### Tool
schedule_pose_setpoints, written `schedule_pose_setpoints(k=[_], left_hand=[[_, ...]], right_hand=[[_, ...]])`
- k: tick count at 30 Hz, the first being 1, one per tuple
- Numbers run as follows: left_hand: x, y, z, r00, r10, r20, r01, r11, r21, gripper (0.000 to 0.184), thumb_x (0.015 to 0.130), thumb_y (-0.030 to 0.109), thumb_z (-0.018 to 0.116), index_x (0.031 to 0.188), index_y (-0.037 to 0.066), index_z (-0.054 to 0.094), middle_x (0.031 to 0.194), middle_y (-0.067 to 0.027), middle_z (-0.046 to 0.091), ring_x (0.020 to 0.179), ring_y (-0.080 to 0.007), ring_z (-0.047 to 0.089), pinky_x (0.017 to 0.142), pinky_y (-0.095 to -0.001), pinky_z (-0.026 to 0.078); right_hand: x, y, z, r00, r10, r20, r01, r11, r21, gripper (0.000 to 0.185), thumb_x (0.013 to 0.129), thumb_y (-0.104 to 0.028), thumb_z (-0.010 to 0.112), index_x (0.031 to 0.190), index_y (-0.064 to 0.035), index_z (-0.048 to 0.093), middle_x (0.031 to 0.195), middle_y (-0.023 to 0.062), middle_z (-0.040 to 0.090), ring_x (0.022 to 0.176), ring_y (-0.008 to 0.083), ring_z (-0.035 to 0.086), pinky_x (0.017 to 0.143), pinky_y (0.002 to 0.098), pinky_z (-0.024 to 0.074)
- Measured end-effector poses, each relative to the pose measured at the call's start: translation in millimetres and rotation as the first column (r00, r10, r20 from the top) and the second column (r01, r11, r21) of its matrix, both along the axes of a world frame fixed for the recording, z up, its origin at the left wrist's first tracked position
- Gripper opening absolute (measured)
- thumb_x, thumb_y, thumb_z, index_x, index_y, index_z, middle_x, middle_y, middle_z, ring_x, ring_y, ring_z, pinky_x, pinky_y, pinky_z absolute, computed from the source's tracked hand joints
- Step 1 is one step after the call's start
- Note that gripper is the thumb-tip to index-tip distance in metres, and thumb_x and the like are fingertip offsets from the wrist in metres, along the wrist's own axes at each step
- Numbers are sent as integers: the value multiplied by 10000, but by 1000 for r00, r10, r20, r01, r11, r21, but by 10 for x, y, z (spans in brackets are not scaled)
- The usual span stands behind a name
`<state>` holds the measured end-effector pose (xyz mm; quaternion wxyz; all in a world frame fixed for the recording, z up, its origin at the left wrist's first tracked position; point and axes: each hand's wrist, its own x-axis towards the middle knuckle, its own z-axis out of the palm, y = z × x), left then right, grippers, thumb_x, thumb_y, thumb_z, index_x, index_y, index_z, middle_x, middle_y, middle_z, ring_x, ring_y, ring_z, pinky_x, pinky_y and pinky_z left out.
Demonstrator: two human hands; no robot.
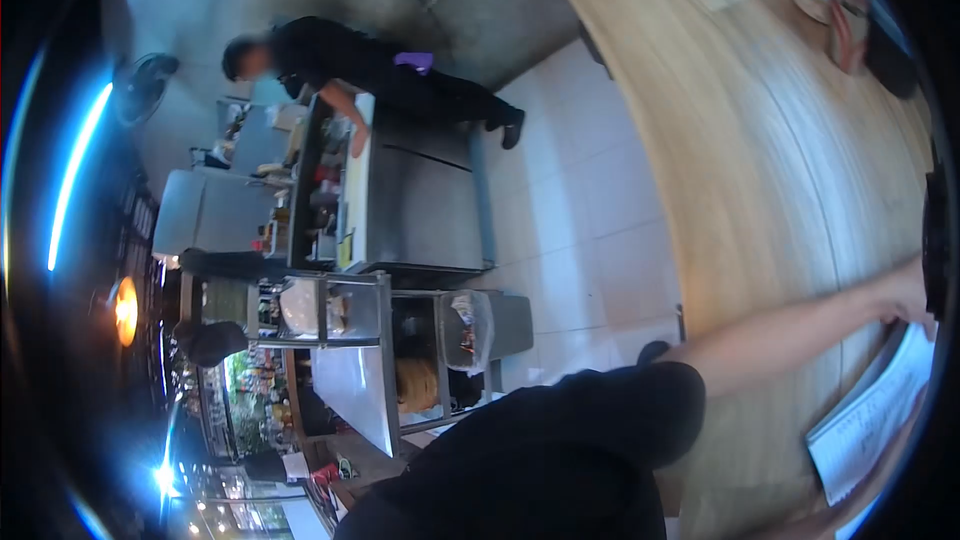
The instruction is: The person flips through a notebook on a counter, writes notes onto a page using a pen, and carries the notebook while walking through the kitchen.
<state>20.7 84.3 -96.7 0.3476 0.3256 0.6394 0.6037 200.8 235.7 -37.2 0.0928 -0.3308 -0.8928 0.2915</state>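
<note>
No text I can read for certain.
At my four o'clock, the white paper pad with ruled-looking lines (868,430) carries dark handwriting, too small and blurred for me to make out. At two o'clock, the clear container with reddish-brown patches (849,20) shows no lettering I can read. The small, multicoloured bottles (262,380) at eight o'clock are too far off for me to read any labels.

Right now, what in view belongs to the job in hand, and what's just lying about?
Likely the job:
marked papers
bare hand by them; can't tell whose or which
wooden table beneath

Likely just about:
container on the table, away from the papers
lined bin
fan
steel counter, co-worker leaning there
</note>
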Motion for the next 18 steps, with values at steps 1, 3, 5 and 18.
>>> schedule_pose_setpoints(k=[1,3,5,18], left_hand=[[25,-15,-19,1000,17,5,-16,1000,-15,854,575,-11,884,1346,-19,517,1007,-215,718,899,-255,703,754,-367,591],[36,-85,-10,998,63,13,-62,997,-40,849,578,-3,882,1342,-28,513,1020,-222,709,906,-264,698,756,-370,586],[70,-90,10,995,96,24,-95,994,-53,844,580,5,880,1338,-38,510,1032,-229,701,912,-272,694,758,-373,582],[396,-55,122,960,259,104,-247,962,-118,824,596,58,867,1310,-100,487,1114,-275,646,953,-327,664,772,-393,552]], right_hand=[[-21,-319,243,998,-60,16,59,998,33,760,946,-674,468,1372,-58,596,1370,237,580,1267,385,546,1097,422,393],[-98,-620,443,994,-108,33,106,993,55,820,913,-743,464,1327,-56,640,1311,264,617,1211,428,586,1061,449,434],[-153,-679,449,983,-178,34,174,980,97,821,915,-736,471,1308,-36,646,1282,262,636,1177,431,602,1026,459,457],[-107,-896,576,996,-50,74,35,981,188,1030,656,-699,820,1360,11,573,1302,229,633,1189,377,607,1044,433,460]])
